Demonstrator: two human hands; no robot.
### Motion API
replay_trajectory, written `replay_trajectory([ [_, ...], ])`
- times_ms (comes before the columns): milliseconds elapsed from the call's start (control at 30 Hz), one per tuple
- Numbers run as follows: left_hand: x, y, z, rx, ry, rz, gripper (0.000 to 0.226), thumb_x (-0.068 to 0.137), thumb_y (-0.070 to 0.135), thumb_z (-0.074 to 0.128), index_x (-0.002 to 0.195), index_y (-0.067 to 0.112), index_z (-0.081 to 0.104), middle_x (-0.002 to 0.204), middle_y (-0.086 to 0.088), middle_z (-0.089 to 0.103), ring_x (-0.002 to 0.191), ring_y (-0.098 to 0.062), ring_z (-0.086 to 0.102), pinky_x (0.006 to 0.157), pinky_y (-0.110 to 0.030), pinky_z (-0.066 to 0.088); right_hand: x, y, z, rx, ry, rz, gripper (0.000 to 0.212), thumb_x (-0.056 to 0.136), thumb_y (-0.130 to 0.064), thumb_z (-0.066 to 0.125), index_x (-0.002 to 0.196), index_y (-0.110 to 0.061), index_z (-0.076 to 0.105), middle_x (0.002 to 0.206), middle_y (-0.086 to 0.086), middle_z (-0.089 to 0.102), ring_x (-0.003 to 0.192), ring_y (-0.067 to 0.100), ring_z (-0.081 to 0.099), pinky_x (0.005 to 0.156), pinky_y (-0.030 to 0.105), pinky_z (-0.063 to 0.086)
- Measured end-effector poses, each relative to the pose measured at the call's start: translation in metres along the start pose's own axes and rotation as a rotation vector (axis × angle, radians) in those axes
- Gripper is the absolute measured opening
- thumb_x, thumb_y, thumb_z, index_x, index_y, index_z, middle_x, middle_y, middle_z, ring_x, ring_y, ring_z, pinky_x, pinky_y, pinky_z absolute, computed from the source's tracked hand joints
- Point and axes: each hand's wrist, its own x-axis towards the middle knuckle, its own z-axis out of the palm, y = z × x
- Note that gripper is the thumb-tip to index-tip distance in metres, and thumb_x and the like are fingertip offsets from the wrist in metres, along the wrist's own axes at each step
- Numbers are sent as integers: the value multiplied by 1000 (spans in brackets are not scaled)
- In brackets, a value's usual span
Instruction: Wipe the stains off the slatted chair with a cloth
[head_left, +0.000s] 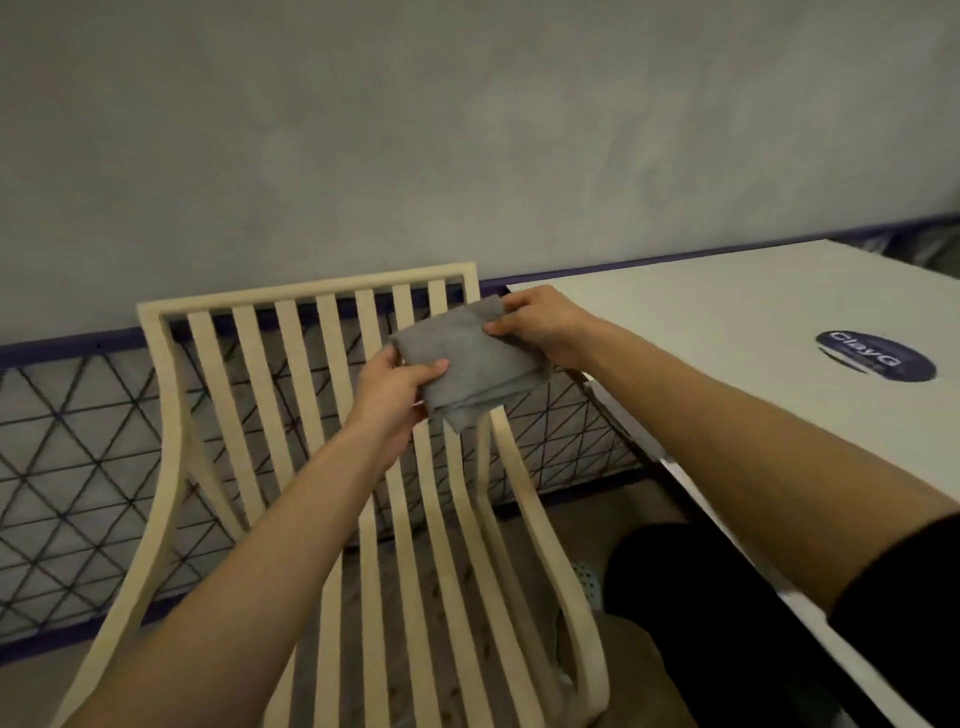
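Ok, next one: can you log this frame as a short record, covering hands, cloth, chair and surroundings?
chair: cream slatted chair, backrest towards the camera
cloth: folded grey fabric cloth, held up in front of the backrest; contact with it unclear
left hand: grips the cloth's lower left edge
right hand: pinches its upper right corner
stains: none discernible
beside: white table on the right, bearing a round dark blue sticker

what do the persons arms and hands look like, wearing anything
The left hand and right hand are bare: no gloves, no ring or watch showing. Both forearms are uncovered. A black sleeve covers the right upper arm at the frame edge; no sleeve shows on the left arm.
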Motion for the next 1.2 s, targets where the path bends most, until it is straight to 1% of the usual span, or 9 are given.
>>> replay_trajectory([
  [133,33,-13,52,5,-75,-48,50,85,-3,67,129,11,50,121,-10,62,96,-21,65,60,-28,57,17,10,-64,-105,87,100,31,84,-1,70,114,5,64,110,19,64,102,29,62,90,41,55],
  [233,59,-30,93,-13,-108,-88,64,83,-9,66,138,9,41,128,-13,55,105,-27,62,66,-34,59,31,27,-108,-100,155,150,24,83,5,70,104,-3,63,93,10,61,94,26,60,71,33,54],
  [333,80,-48,122,0,-134,-121,78,81,-16,63,146,15,32,135,-15,47,114,-32,57,73,-35,57,45,48,-137,-129,232,178,29,80,7,71,104,-7,63,92,10,60,93,27,58,69,32,50],
  [433,96,-70,135,164,-172,-115,88,79,-16,66,150,15,26,131,-13,52,114,-29,57,85,-41,56,59,75,-150,-201,294,220,24,81,5,69,100,-9,65,94,11,62,93,28,59,67,32,50],
  [500,102,-83,138,336,-195,-57,78,79,-11,70,144,16,38,129,-10,55,111,-26,59,85,-41,57,65,94,-152,-272,357,191,21,82,-1,68,101,-10,68,91,9,63,88,26,59,63,28,48],
  [567,107,-91,138,531,-209,77,60,79,0,74,131,21,52,127,-6,56,105,-22,60,77,-33,58,64,107,-150,-357,437,106,23,83,-6,68,105,-13,68,96,9,66,86,22,61,67,26,47],
  [767,115,-104,137,803,-279,228,61,72,38,82,128,26,61,127,-2,57,114,-18,56,102,-40,48,56,124,-144,-481,518,-115,24,86,-6,59,105,-13,69,92,6,66,82,16,59,69,18,40],
  [933,110,-103,144,865,-339,295,61,77,38,79,132,23,59,128,0,53,118,-13,48,97,-26,39,39,130,-155,-599,441,-204,22,86,-5,59,104,-14,69,99,6,67,85,16,58,76,22,41],
  [1200,93,-113,151,836,-316,347,62,78,43,77,134,23,57,119,2,53,114,-15,52,96,-28,44,22,143,-172,-641,378,-256,20,88,-10,62,106,-16,67,107,6,67,93,18,59,84,26,43],
])
